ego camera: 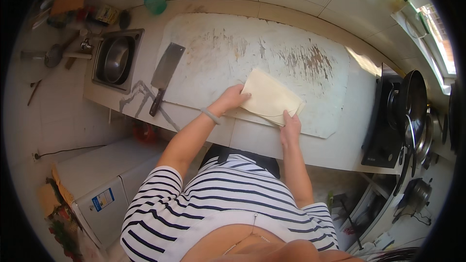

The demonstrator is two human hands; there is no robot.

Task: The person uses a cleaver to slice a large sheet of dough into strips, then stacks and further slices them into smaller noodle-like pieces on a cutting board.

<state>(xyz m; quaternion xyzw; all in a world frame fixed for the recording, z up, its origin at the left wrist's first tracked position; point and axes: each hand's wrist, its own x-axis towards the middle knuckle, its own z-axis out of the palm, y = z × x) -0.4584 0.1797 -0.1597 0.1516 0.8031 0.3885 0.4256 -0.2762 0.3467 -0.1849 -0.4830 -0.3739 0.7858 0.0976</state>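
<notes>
A pale yellow stack of thin, folded sheets [271, 94], perhaps tofu skin or dough, is held between my two hands over the worn white board [211, 69]. My left hand [233, 98] grips its left edge, thumb on top. At its lower right corner, my right hand [291, 125] pinches the layers, which part slightly along the near edge. Fingers under the stack are hidden. Left of my hands lies a cleaver [168, 69], its blade on the board and its dark handle pointing towards me over the counter.
A steel sink [136, 40] holding a metal basin [115, 60] is at the left. On the right stand a black cooktop [376, 131] and a wok [415, 105]. A green spray bottle [154, 3] stands behind the board. A white appliance [98, 182] is below left.
</notes>
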